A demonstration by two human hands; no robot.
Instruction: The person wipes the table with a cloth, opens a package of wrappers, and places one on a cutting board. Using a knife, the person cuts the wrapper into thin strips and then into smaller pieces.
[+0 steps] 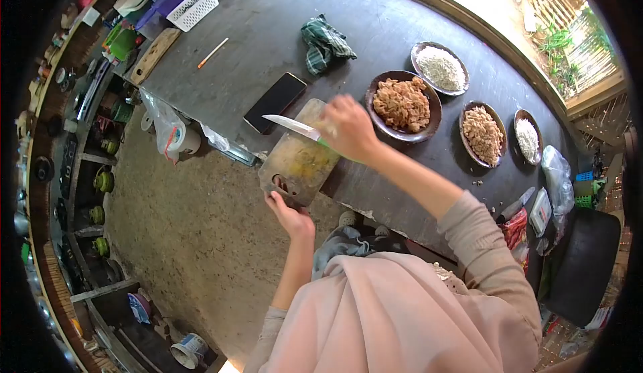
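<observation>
A worn, pale wooden-looking cutting board with a slotted end and yellow stains point(303, 163) juts over the near edge of a dark grey table point(221, 21), a silver-bladed knife with a green handle point(293, 126) lying at a slant across its upper half. The left hand point(295, 223), reaching up from 6 o'clock, clamps its fingers on the board's slotted end, wrist bent and forearm steep. The right hand point(349, 129) comes in from 4 o'clock, forearm slanting over the knife handle, fingers bunched close together above the board; whether they grip anything cannot be told.

The board looks stiff and fairly light, perhaps slick where stained, and best held by its slotted end; the thin, rigid knife calls for a grip on the handle, clear of the edge. From the board, a black phone point(275, 102) lies at 11 o'clock, a crumpled green plaid cloth point(326, 43) at 12, and a round brown bowl of orange-brown pieces point(436, 114) at 2.
</observation>
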